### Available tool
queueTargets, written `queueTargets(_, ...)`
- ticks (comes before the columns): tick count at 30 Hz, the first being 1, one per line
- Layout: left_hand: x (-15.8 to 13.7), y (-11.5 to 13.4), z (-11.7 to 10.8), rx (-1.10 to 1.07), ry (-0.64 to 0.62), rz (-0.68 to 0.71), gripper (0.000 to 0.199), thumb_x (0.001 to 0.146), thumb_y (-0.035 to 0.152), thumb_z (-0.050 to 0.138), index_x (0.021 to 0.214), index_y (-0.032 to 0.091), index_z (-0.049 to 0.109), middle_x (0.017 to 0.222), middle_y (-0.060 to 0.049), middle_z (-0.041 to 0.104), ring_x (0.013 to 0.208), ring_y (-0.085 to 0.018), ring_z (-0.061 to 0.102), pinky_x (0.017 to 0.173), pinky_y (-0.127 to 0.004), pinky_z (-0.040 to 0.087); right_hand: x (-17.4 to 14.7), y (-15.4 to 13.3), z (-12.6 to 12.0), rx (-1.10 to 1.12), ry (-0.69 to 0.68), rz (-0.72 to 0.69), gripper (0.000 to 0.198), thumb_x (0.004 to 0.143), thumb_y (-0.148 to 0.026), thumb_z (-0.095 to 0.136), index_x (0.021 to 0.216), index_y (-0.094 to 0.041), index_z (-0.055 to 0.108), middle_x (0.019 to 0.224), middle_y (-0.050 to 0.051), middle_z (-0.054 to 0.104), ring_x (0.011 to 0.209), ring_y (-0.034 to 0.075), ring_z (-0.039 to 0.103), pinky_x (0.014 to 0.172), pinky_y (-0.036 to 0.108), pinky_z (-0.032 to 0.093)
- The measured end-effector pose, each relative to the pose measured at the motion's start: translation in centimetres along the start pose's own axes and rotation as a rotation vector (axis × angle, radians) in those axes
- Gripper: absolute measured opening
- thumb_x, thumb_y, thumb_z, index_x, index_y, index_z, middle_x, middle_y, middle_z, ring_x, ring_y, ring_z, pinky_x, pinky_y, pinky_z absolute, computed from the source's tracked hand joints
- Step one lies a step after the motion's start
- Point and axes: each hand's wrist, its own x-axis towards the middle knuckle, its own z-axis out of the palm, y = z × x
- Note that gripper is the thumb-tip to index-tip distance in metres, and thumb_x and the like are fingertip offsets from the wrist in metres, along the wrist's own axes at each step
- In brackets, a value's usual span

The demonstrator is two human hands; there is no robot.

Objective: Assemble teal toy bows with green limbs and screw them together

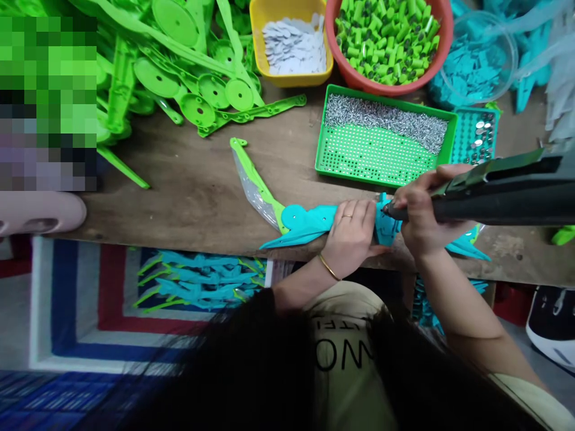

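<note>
A turquoise plastic toy assembly [309,224] with a lime-green, clear-bladed arm [258,185] on its left lies along the front of the wooden table. My left hand [353,230] is closed over its middle and presses it down. In my right hand [422,218] is a black power screwdriver [503,197], held level from the right. Its tip meets the turquoise centre part [387,224] just right of my left hand. The right end of the assembly is partly hidden behind my right hand and wrist.
Behind stand a green tray [368,155] of small screws, a red bowl [331,45] of green pieces, a yellow bin [291,79] of white pieces and a clear tub [476,60] of turquoise parts. Green parts [179,78] heap at back left. Below the edge, a striped crate [76,299] holds similar assemblies.
</note>
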Motion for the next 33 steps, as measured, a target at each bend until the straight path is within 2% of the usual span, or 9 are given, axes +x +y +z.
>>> queueTargets(4, 0.1, 0.0, -0.2, -0.007, -0.024, -0.009, 0.093, 0.073, 0.07, 0.066, 0.133, 0.001, 0.05, 0.126, -0.023, 0.059, 0.119, -0.035, 0.054, 0.109, -0.048, 0.037, 2.8, -0.9, 0.6, 0.03, 0.057, -0.045, 0.031, 0.083, -0.027, 0.07, 0.113, -0.032, 0.062, 0.085, -0.006, 0.065, 0.049, 0.004, 0.055, 0.043, 0.019, 0.046)
queueTargets(6, 0.1, 0.0, -0.3, 0.017, -0.025, -0.004, 0.096, 0.071, 0.072, 0.064, 0.133, 0.0, 0.051, 0.126, -0.023, 0.059, 0.119, -0.034, 0.054, 0.11, -0.047, 0.036, 4.3, -0.1, 1.1, -0.015, 0.162, -0.139, 0.03, 0.086, -0.03, 0.068, 0.115, -0.028, 0.059, 0.096, -0.004, 0.066, 0.05, 0.003, 0.054, 0.044, 0.019, 0.044)
queueTargets(8, 0.0, 0.0, -0.3, 0.053, -0.027, 0.002, 0.098, 0.071, 0.075, 0.062, 0.133, -0.001, 0.051, 0.126, -0.023, 0.059, 0.119, -0.034, 0.054, 0.11, -0.046, 0.035, 5.0, 1.8, 1.6, -0.083, 0.228, -0.152, 0.034, 0.088, -0.037, 0.065, 0.118, -0.025, 0.054, 0.097, -0.002, 0.062, 0.05, 0.003, 0.054, 0.048, 0.021, 0.046)
queueTargets(11, -0.1, 0.0, -0.2, 0.088, -0.035, 0.007, 0.098, 0.073, 0.076, 0.058, 0.133, -0.001, 0.051, 0.127, -0.023, 0.059, 0.12, -0.034, 0.053, 0.111, -0.044, 0.034, 4.8, 5.3, 1.6, -0.136, 0.142, -0.031, 0.047, 0.093, -0.05, 0.054, 0.131, -0.026, 0.043, 0.106, 0.003, 0.058, 0.065, 0.011, 0.065, 0.061, 0.031, 0.056)
queueTargets(14, -0.1, -0.1, -0.1, 0.088, -0.017, 0.027, 0.097, 0.075, 0.076, 0.054, 0.132, -0.002, 0.052, 0.125, -0.023, 0.06, 0.119, -0.033, 0.054, 0.111, -0.044, 0.033, 4.0, 7.6, 1.0, -0.132, 0.022, 0.072, 0.052, 0.096, -0.054, 0.044, 0.14, -0.027, 0.036, 0.117, 0.008, 0.054, 0.088, 0.02, 0.069, 0.074, 0.04, 0.058)
queueTargets(19, -0.1, -0.2, 0.1, 0.067, 0.0, 0.03, 0.097, 0.075, 0.077, 0.054, 0.131, -0.003, 0.052, 0.124, -0.023, 0.06, 0.117, -0.033, 0.054, 0.109, -0.045, 0.034, 3.7, 7.6, 1.0, -0.14, 0.097, 0.077, 0.05, 0.096, -0.05, 0.049, 0.138, -0.026, 0.036, 0.109, 0.006, 0.057, 0.078, 0.018, 0.069, 0.071, 0.038, 0.06)
queueTargets(24, 0.0, -0.3, 0.3, 0.027, -0.033, 0.006, 0.101, 0.068, 0.077, 0.063, 0.132, -0.001, 0.051, 0.124, -0.022, 0.06, 0.116, -0.034, 0.054, 0.108, -0.045, 0.037, 3.9, 6.0, 2.0, -0.225, 0.166, 0.062, 0.046, 0.089, -0.056, 0.056, 0.126, -0.032, 0.047, 0.094, 0.0, 0.061, 0.063, 0.016, 0.066, 0.063, 0.036, 0.061)
queueTargets(28, 0.0, -0.5, 0.5, 0.022, 0.01, 0.03, 0.103, 0.065, 0.075, 0.067, 0.13, -0.002, 0.051, 0.121, -0.023, 0.061, 0.114, -0.035, 0.056, 0.105, -0.046, 0.039, 3.8, 5.5, 2.4, -0.13, 0.251, -0.018, 0.034, 0.081, -0.052, 0.068, 0.105, -0.03, 0.058, 0.079, -0.005, 0.06, 0.049, 0.01, 0.056, 0.051, 0.03, 0.055)
queueTargets(33, 0.0, -0.7, 0.6, 0.011, 0.016, 0.041, 0.098, 0.067, 0.076, 0.064, 0.129, 0.001, 0.052, 0.121, -0.022, 0.061, 0.112, -0.035, 0.057, 0.102, -0.047, 0.041, 4.5, 4.6, 2.4, -0.028, 0.262, -0.035, 0.028, 0.08, -0.042, 0.071, 0.097, -0.024, 0.059, 0.081, -0.005, 0.065, 0.048, 0.007, 0.058, 0.05, 0.026, 0.054)
